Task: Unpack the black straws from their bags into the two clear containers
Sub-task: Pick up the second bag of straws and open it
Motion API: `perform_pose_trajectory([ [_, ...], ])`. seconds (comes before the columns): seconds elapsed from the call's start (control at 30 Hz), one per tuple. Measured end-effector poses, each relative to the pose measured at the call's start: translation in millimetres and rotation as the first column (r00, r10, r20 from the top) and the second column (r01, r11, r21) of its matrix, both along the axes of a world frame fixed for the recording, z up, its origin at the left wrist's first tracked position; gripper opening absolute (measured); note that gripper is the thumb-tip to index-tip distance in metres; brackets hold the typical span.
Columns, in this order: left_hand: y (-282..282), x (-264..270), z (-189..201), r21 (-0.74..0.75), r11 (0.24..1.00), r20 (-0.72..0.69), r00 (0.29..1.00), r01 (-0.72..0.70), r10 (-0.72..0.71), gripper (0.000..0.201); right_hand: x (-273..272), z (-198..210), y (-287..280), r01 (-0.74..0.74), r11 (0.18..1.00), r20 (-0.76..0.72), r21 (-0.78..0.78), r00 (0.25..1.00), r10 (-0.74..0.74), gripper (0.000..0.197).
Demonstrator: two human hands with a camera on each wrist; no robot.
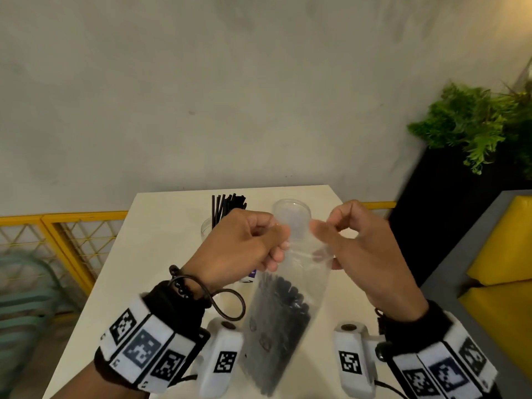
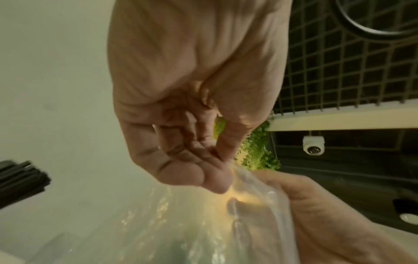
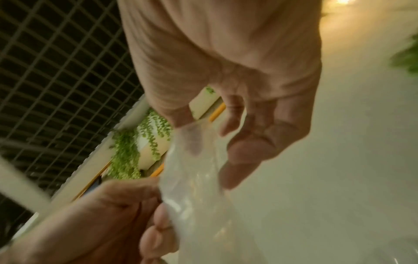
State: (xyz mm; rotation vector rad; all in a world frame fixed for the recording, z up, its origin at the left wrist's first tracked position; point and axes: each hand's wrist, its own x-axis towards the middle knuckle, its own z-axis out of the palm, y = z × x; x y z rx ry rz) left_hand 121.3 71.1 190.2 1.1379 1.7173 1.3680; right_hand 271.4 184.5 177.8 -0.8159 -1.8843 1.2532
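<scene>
Left hand (image 1: 244, 246) and right hand (image 1: 357, 249) each pinch the top of a clear bag (image 1: 288, 298), held up over the white table (image 1: 161, 254). Black straws (image 1: 280, 321) fill the bag's lower part. Behind: empty clear container (image 1: 292, 211); left of it, second container (image 1: 206, 227) holding straws (image 1: 227, 205).

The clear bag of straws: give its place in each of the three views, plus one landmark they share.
Head: the clear bag hangs lower centre, its top pinched by the left hand and the right hand.
Left wrist: bottom centre, under the fingers.
Right wrist: centre to bottom, between both hands.
Shared landmark: the bag's pinched top edge.
</scene>
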Motion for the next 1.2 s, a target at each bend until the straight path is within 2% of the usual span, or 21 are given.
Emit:
perform_pose_trajectory([
  [0.1,-0.2,2.0,4.7,-0.048,0.997,-0.117,0.992,-0.06,0.054,0.033,1.6,9.7,6.0,-0.081,0.971,0.274,0.226,0.962,0.016,0.03],
  [0.2,0.0,-6.6,8.9,-0.051,0.987,-0.19,0.972,-0.149,0.137,0.029,11.3,28.6,11.9,0.022,0.89,0.3,0.454,0.938,-0.176,0.032],
  [0.27,1.8,-6.6,11.3,-0.072,0.987,-0.187,0.974,-0.141,0.125,0.029,17.9,37.9,5.5,-0.138,0.823,0.344,0.552,0.936,-0.073,0.031],
  [0.3,3.3,-4.9,12.0,-0.092,0.988,-0.181,0.978,-0.124,0.105,0.03,19.5,41.1,-0.1,-0.27,0.802,0.42,0.533,0.907,0.026,0.029],
  [0.4,7.5,-3.2,11.5,-0.12,0.986,-0.206,0.975,-0.112,0.085,0.026,25.5,45.4,-11.5,-0.558,0.77,0.69,0.309,0.689,0.223,0.024],
  [0.5,11.1,-9.9,11.3,-0.115,0.983,-0.233,0.966,-0.143,0.113,0.028,33.5,53.8,-13.7,-0.544,0.736,0.668,0.403,0.725,0.169,0.033],
  [0.57,12.4,-9.5,11.3,-0.131,0.985,-0.233,0.969,-0.115,0.082,0.028,34.1,53.9,-15.7,-0.568,0.69,0.73,0.449,0.678,0.083,0.051],
  [0.63,13.5,-8.9,10.4,-0.132,0.987,-0.256,0.965,-0.096,0.059,0.028,31.5,49.7,-17.9,-0.596,0.683,0.808,0.422,0.588,0.013,0.058],
  [0.67,13.4,-10.2,10.1,-0.126,0.988,-0.266,0.962,-0.092,0.056,0.028,30.2,48.5,-18.2,-0.579,0.674,0.798,0.459,0.602,-0.026,0.059],
  [0.73,12.5,-15.0,9.7,-0.124,0.988,-0.251,0.967,-0.088,0.055,0.03,27.8,52.3,-13.3,-0.41,0.634,0.629,0.656,0.761,-0.158,0.053],
  [0.8,12.2,-18.5,9.3,-0.121,0.99,-0.102,0.993,-0.073,0.061,0.03,33.9,53.7,-2.8,-0.086,0.626,0.329,0.775,0.901,-0.283,0.039],
  [0.83,12.3,-19.2,9.8,-0.11,0.992,0.021,0.998,-0.061,0.064,0.029,37.4,50.0,2.2,-0.004,0.626,0.247,0.78,0.921,-0.302,0.032],
  [0.87,12.3,-20.3,10.7,-0.089,0.995,0.138,0.989,-0.049,0.061,0.029,39.9,44.4,6.0,-0.017,0.68,0.274,0.733,0.922,-0.273,0.026],
  [0.9,12.0,-20.8,12.1,-0.058,0.997,0.24,0.969,-0.042,0.055,0.031,41.1,35.3,8.3,-0.117,0.774,0.406,0.622,0.893,-0.192,0.023],
  [0.93,11.5,-21.8,12.9,-0.022,0.999,0.324,0.945,-0.034,0.039,0.032,41.2,24.8,7.4,-0.249,0.852,0.593,0.46,0.801,-0.086,0.042],
  [0.97,11.1,-23.3,14.4,0.016,1.0,0.401,0.916,-0.023,0.015,0.033,40.4,13.6,6.2,-0.34,0.888,0.721,0.309,0.693,0.015,0.076],
  [1.0,10.3,-24.8,17.4,0.052,0.999,0.469,0.883,-0.014,-0.012,0.036,37.3,2.4,2.8,-0.365,0.91,0.752,0.195,0.651,0.1,0.11],
  [1.03,9.0,-26.4,20.5,0.082,0.997,0.532,0.846,-0.007,-0.038,0.04,31.6,-9.6,-2.9,-0.358,0.924,0.727,0.133,0.669,0.154,0.135],
  [1.1,5.5,-26.7,28.2,0.137,0.991,0.655,0.75,-0.005,-0.087,0.037,17.0,-30.7,-16.1,-0.344,0.934,0.578,0.1,0.784,0.227,0.158],
  [1.13,3.3,-25.9,31.8,0.153,0.988,0.712,0.693,0.004,-0.113,0.032,7.9,-38.5,-24.3,-0.352,0.93,0.482,0.106,0.836,0.262,0.159],
  [1.2,-0.2,-25.8,35.5,0.19,0.982,0.783,0.604,0.0,-0.151,0.038,-12.3,-56.4,-36.6,-0.378,0.917,0.265,0.126,0.904,0.336,0.137],
])
